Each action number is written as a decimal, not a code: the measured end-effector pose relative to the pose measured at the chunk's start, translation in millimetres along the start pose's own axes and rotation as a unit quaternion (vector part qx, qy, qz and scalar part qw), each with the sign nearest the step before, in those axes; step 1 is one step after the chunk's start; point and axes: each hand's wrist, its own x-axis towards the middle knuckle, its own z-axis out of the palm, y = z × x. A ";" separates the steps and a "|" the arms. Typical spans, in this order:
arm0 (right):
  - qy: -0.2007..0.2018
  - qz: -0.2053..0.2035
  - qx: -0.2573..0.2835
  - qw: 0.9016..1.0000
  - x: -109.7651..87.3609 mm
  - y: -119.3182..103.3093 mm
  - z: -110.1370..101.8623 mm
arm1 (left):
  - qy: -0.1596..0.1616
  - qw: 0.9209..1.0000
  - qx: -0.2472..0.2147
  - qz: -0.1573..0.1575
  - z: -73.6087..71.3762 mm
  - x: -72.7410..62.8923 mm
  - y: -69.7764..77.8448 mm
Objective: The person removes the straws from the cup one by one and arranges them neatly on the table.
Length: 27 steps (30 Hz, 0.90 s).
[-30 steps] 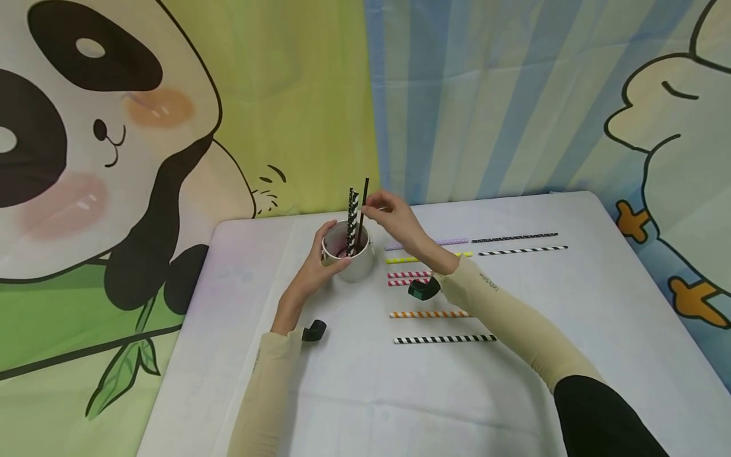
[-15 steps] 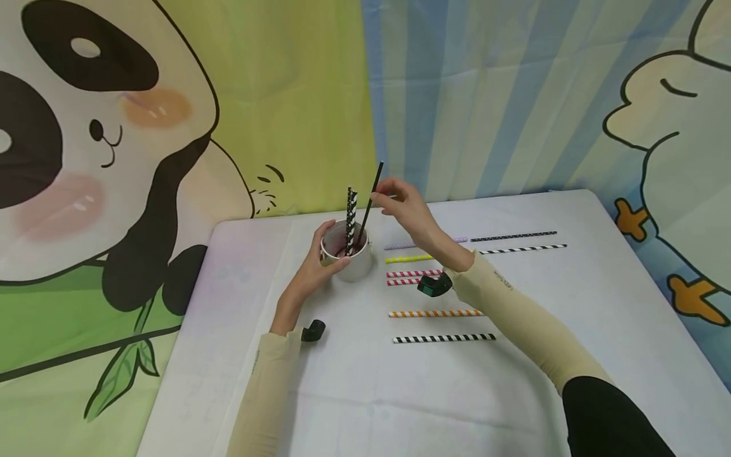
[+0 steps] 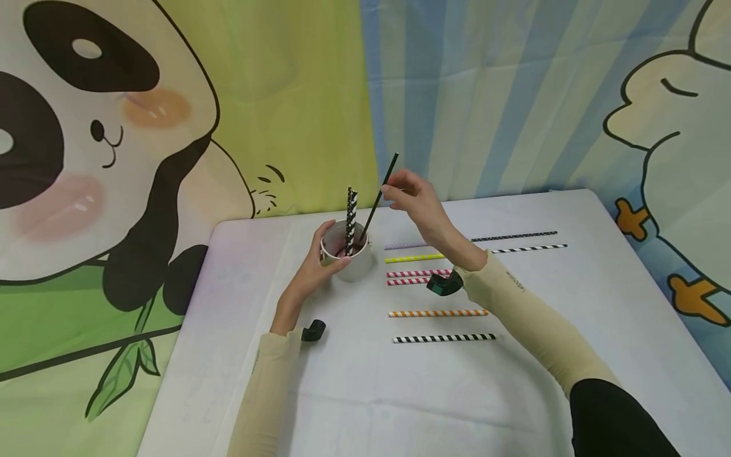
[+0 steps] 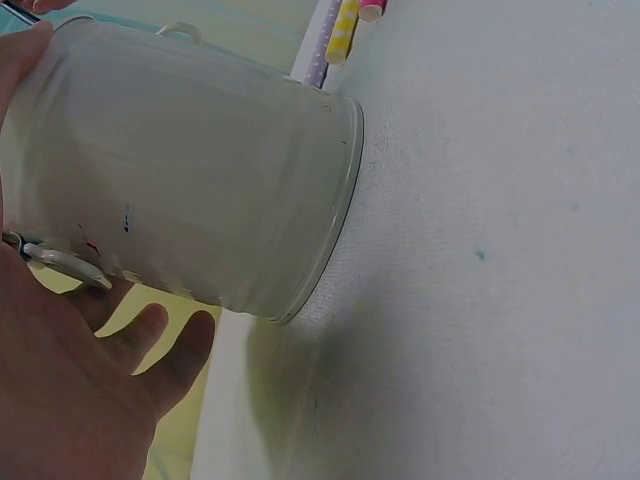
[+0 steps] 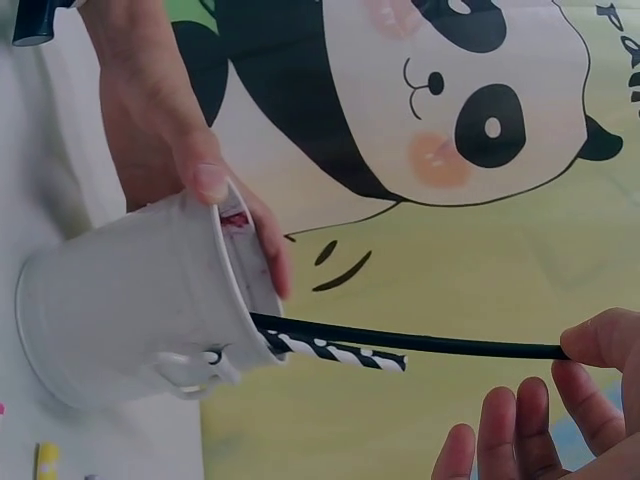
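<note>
A small white bucket (image 3: 357,269) stands near the back of the table, its inside stained reddish. My left hand (image 3: 311,271) grips it, thumb over the near rim and fingers around the far left side. Between thumb and index finger, my right hand (image 3: 421,208) pinches a plain black straw (image 5: 430,343) near its upper part. That straw slants up to the right, its lower end inside the bucket. Black-and-white patterned straws (image 3: 351,219) stand upright in the bucket beside it. The left wrist view shows the bucket's wall (image 4: 190,160) close up, with a wire-and-grip handle.
Right of the bucket, paper straws lie in rows: purple (image 3: 402,246), yellow (image 3: 412,258), two pink-striped (image 3: 407,282), orange-striped (image 3: 436,313) and black-striped (image 3: 444,339). Farther right are a black dotted straw (image 3: 516,236) and another black-striped one (image 3: 531,249). A printed cloth (image 3: 320,114) hangs behind the table.
My right hand has moved up and to the right with the black straw, which now leans more and sticks farther out of the bucket. My left hand keeps its grip on the bucket.
</note>
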 end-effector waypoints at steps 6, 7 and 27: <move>0.009 -0.005 0.014 1.000 -3.1 -4.5 -10.8 | 0.000 1.000 -0.006 0.002 -0.9 0.3 -0.4; 0.012 -0.006 0.019 1.000 -3.3 -4.7 -12.7 | 0.000 1.000 -0.008 0.003 -1.1 0.3 -0.7; -0.001 -0.036 -0.076 0.996 -30.1 -5.9 -60.7 | 0.001 1.000 -0.005 0.002 -0.4 0.7 1.2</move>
